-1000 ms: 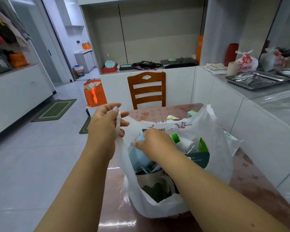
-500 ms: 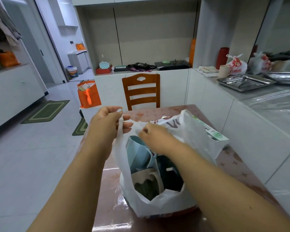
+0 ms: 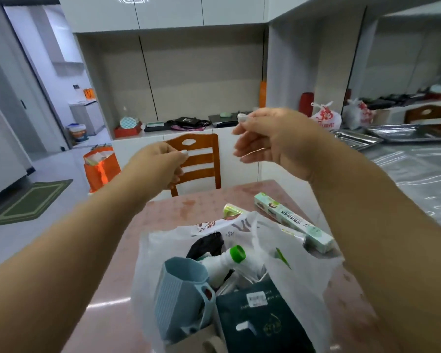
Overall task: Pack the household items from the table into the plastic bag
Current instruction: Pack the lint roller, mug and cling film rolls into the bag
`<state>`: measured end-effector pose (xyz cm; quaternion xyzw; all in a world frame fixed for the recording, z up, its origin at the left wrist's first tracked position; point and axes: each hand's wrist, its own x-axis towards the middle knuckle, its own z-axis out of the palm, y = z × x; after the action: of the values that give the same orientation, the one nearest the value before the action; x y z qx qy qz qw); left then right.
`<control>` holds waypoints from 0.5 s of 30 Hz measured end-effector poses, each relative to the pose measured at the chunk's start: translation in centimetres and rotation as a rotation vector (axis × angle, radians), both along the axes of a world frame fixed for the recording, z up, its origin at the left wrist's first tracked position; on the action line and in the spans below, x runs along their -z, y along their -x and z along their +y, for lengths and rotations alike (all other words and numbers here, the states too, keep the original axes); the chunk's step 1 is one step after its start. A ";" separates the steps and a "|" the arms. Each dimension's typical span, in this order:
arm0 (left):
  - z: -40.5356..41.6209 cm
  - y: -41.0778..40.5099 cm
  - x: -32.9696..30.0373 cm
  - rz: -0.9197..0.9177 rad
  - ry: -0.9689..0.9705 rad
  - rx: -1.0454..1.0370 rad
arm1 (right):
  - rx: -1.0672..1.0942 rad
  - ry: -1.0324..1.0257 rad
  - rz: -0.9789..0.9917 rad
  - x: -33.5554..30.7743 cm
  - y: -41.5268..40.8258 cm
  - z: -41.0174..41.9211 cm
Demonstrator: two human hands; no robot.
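Bag [image 3: 298, 271] is sitting open on the table [image 3: 117, 276], packed; I'm holding both hands above it — left [image 3: 161, 161] curled, right [image 3: 273, 138] loosely curled, neither gripping anything — box [image 3: 293, 221] lying just behind.

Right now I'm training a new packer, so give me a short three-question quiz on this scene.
1. True or false: the green-capped bottle lies inside the plastic bag.
2. The long box is: A in the bag; B on the table beside the bag; C on the chair.
3. What do the left hand and right hand hold?
Key: 1 true; 2 B; 3 nothing, both are raised above the bag.
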<state>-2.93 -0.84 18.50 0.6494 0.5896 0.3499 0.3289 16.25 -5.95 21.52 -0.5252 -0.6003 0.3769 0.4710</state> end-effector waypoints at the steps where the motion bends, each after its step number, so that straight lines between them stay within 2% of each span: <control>1: 1.4 -0.8 0.0 0.033 0.039 0.040 | 0.039 0.020 -0.026 0.2 -0.7 2.0; 6: 7.1 -3.5 2.4 0.180 0.269 0.201 | 0.193 0.235 -0.237 6.3 -3.9 11.6; 10: 11.3 -4.5 6.1 0.244 0.359 0.314 | 0.172 0.373 -0.546 14.5 -6.2 16.4; 15: 15.4 -5.3 11.3 0.205 0.425 0.426 | 0.100 0.474 -0.887 22.2 -8.2 19.5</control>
<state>2.34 14.59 7.19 0.7068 0.5305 0.0749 0.4620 24.48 13.51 -0.68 -0.7554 -0.6146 0.2203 0.0558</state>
